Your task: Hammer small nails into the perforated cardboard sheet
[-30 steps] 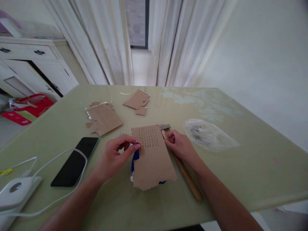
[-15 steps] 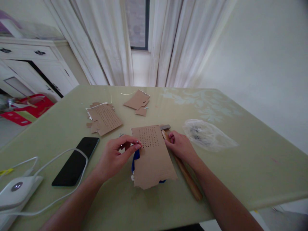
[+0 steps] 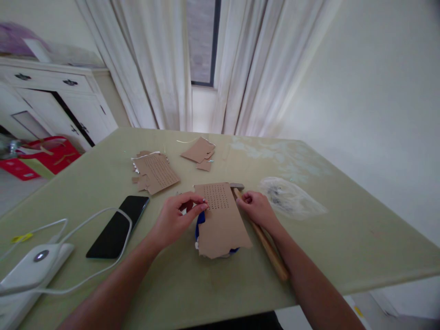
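A piece of brown cardboard (image 3: 223, 231) with rows of dark dots lies in front of me, over something blue (image 3: 200, 217) that peeks out at its edges. At the cardboard's left side, my left hand (image 3: 177, 215) pinches a small nail (image 3: 204, 200), tiny and shiny at the fingertips, above the dotted area. My right hand (image 3: 258, 208) is closed on the wooden handle of a hammer (image 3: 266, 245), close to its metal head. The hammer lies along the cardboard's right edge, its handle end pointing towards me.
A clear plastic bag (image 3: 302, 201) with dark bits inside is on the right. Further back lie a dotted cardboard piece (image 3: 160, 172) and more cardboard scraps (image 3: 197, 150). On the left are a black phone (image 3: 115, 229), a white cable (image 3: 82, 222) and a white power strip (image 3: 41, 266).
The view has shifted slightly, moving the scene a little in the picture. Both hands keep their places at the cardboard and the hammer; the left still pinches at the dotted area.
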`<state>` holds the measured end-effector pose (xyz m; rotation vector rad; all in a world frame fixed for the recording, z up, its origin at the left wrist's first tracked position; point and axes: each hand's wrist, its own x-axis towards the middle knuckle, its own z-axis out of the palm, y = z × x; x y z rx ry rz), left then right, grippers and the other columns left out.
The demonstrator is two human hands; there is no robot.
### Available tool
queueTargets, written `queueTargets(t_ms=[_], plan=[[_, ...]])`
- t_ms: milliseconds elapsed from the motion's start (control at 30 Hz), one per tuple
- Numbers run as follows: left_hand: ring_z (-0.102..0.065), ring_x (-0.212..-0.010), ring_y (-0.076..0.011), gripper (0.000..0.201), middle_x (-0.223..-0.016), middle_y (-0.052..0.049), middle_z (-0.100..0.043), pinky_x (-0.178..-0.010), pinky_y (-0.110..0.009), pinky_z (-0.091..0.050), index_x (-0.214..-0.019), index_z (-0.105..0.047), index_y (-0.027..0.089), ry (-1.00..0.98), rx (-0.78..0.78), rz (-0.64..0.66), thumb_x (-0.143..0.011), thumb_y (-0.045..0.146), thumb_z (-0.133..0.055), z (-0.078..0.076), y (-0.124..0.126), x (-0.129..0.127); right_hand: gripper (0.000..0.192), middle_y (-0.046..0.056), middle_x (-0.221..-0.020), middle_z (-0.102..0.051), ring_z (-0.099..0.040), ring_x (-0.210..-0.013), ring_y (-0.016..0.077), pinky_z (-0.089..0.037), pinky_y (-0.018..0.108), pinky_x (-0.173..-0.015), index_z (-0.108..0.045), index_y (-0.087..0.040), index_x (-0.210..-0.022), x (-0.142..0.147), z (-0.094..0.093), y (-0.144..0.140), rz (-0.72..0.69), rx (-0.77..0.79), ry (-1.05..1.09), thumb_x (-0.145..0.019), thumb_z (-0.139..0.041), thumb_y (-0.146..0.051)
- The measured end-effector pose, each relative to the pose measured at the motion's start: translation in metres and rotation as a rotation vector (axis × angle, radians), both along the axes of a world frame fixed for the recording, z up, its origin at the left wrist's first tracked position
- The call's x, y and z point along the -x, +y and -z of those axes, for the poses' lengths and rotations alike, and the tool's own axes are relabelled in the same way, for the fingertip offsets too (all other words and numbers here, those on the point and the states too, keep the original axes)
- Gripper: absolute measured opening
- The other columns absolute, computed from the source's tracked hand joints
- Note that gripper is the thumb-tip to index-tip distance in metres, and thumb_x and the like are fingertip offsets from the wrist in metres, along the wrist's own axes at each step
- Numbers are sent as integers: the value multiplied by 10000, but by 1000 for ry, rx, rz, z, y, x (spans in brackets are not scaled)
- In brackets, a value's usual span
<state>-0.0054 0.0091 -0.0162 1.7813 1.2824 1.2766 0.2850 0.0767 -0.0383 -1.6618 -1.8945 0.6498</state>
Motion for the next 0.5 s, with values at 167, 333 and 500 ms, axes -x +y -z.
queueTargets(t_ms=[167, 333, 500], plan=[[-568, -620, -139, 239, -716, 7, -734, -584, -261, -394, -930, -830, 227, -15, 6, 18, -941, 460, -780, 2, 3, -1, 379, 56, -708, -688, -641, -656, 217, -456, 322, -606, -686, -192, -801, -4, -15, -1, -10, -11, 189, -901, -587, -545], [-521, -610, -136, 209, -707, 14, -724, -572, -257, -379, -920, -821, 230, -23, -4, 45, -955, 425, -754, -4, 1, -4, 384, 30, -781, -666, -663, -676, 195, -545, 329, -653, -670, -182, -967, -7, -58, -14, -116, 1, 317, -942, -609, -560], [-491, -590, -122, 204, -769, -8, -771, -558, -249, -374, -926, -819, 205, -23, -53, 84, -960, 382, -722, -10, 0, -5, 368, -17, -777, -599, -598, -617, 158, -511, 309, -614, -668, -179, -1111, -4, -111, -32, -267, 56, 326, -1038, -570, -526]])
